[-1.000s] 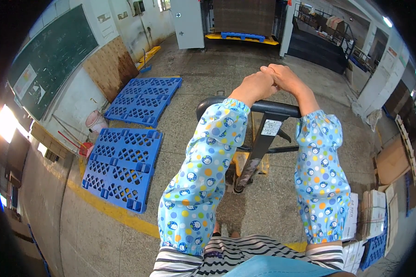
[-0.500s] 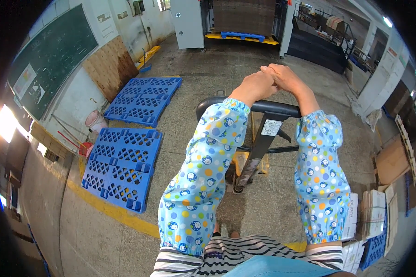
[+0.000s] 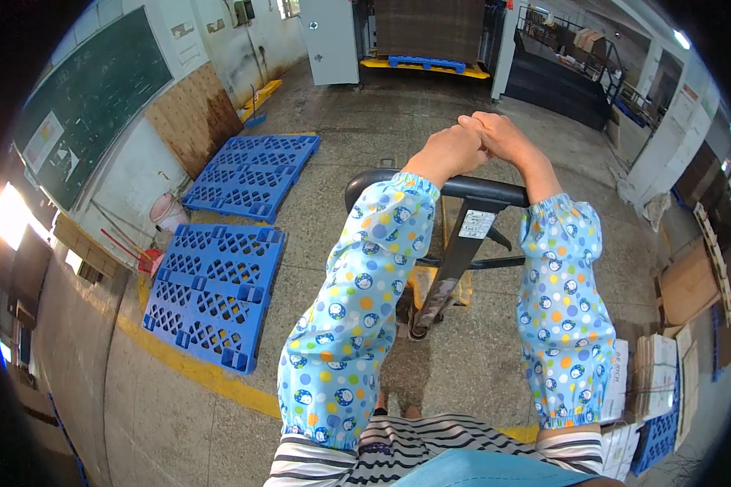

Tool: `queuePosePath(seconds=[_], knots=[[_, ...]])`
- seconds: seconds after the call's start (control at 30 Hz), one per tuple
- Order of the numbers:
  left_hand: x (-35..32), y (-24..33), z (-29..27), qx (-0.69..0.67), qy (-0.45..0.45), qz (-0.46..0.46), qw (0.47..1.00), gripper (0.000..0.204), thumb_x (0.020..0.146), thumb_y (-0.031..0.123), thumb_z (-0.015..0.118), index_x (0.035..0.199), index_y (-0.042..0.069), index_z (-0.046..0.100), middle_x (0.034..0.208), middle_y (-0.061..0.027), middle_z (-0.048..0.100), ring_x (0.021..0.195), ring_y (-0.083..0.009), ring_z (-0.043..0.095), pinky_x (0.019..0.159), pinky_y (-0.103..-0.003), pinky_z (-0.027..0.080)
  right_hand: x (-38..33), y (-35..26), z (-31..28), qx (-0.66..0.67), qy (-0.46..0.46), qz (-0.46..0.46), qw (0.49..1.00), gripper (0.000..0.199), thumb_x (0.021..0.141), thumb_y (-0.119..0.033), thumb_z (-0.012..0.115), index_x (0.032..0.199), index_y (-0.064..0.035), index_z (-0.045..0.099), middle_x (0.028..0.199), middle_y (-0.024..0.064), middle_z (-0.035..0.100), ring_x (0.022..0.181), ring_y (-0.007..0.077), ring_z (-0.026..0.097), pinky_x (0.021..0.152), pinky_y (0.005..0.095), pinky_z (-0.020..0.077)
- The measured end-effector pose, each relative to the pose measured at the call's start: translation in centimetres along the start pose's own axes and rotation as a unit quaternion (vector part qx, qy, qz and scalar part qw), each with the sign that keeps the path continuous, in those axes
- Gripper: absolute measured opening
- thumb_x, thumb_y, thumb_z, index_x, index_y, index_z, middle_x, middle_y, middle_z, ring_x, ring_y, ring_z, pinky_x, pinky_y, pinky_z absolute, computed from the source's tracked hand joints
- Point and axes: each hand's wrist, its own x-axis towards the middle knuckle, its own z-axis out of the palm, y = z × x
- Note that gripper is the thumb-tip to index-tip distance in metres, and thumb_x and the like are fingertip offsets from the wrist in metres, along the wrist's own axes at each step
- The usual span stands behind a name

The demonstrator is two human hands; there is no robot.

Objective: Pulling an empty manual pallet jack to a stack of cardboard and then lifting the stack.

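Observation:
My left hand (image 3: 449, 154) and my right hand (image 3: 502, 136) are clasped together beyond the black loop handle (image 3: 455, 183) of a hand pallet truck. Their fingers are closed against each other, and I see no object in them; the fingertips are hidden. My wrists lie over the handle bar rather than my palms gripping it. The truck's dark steering shaft (image 3: 443, 294) carries a white label and runs down to a wheel and a yellow body (image 3: 455, 286), partly hidden by my left forearm. Patterned blue sleeve covers are on both my forearms.
Two blue plastic pallets (image 3: 217, 292) lie on the floor at left, beside a pinkish bucket (image 3: 169, 213) and a red dustpan (image 3: 149, 263). Ahead, a brown stack (image 3: 428, 31) stands on a blue pallet (image 3: 427, 63). Bundled cardboard (image 3: 655, 369) stands at lower right.

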Motion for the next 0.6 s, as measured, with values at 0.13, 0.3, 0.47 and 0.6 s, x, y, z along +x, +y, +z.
queuePosePath(seconds=[0.13, 0.3, 0.47, 0.6], knots=[[-0.03, 0.07, -0.10, -0.010, -0.003, -0.003, 1.000, 0.030, 0.077, 0.030, 0.057, 0.091, 0.005, 0.065, 0.092, -0.0179, 0.063, 0.087, -0.0328, 0.061, 0.078, -0.042, 0.048, -0.21, -0.21, -0.15, -0.006, 0.005, 0.000, 1.000, 0.053, 0.088, -0.051, 0.041, 0.075, -0.0025, 0.057, 0.074, 0.0146, 0.059, 0.066, 0.0271, 0.055, 0.062, 0.0377, 0.0420], [-0.16, 0.25, -0.14, -0.009, 0.002, -0.001, 1.000, 0.030, 0.078, 0.030, 0.057, 0.091, 0.004, 0.065, 0.092, -0.0176, 0.063, 0.088, -0.0327, 0.060, 0.079, -0.042, 0.048, -0.17, 0.06, -0.14, -0.005, 0.002, -0.002, 1.000, 0.053, 0.088, -0.051, 0.040, 0.075, -0.0027, 0.057, 0.072, 0.0136, 0.059, 0.065, 0.0262, 0.054, 0.061, 0.0374, 0.0419], [-0.19, 0.19, -0.17, -0.006, -0.002, -0.005, 1.000, 0.030, 0.078, 0.030, 0.057, 0.091, 0.005, 0.065, 0.092, -0.0175, 0.063, 0.088, -0.0324, 0.060, 0.079, -0.042, 0.047, -0.31, -0.36, -0.16, 0.007, -0.001, 0.010, 1.000, 0.053, 0.088, -0.051, 0.040, 0.075, -0.0024, 0.057, 0.072, 0.0139, 0.059, 0.064, 0.0264, 0.055, 0.061, 0.0376, 0.0419], [-0.12, 0.24, -0.12, -0.007, -0.004, 0.000, 1.000, 0.030, 0.078, 0.030, 0.057, 0.093, 0.005, 0.065, 0.093, -0.0175, 0.063, 0.088, -0.0324, 0.060, 0.079, -0.041, 0.047, -0.13, 0.08, -0.06, 0.013, 0.000, 0.003, 1.000, 0.053, 0.088, -0.051, 0.040, 0.075, -0.0022, 0.057, 0.072, 0.0143, 0.059, 0.065, 0.0267, 0.055, 0.061, 0.0379, 0.0420]])
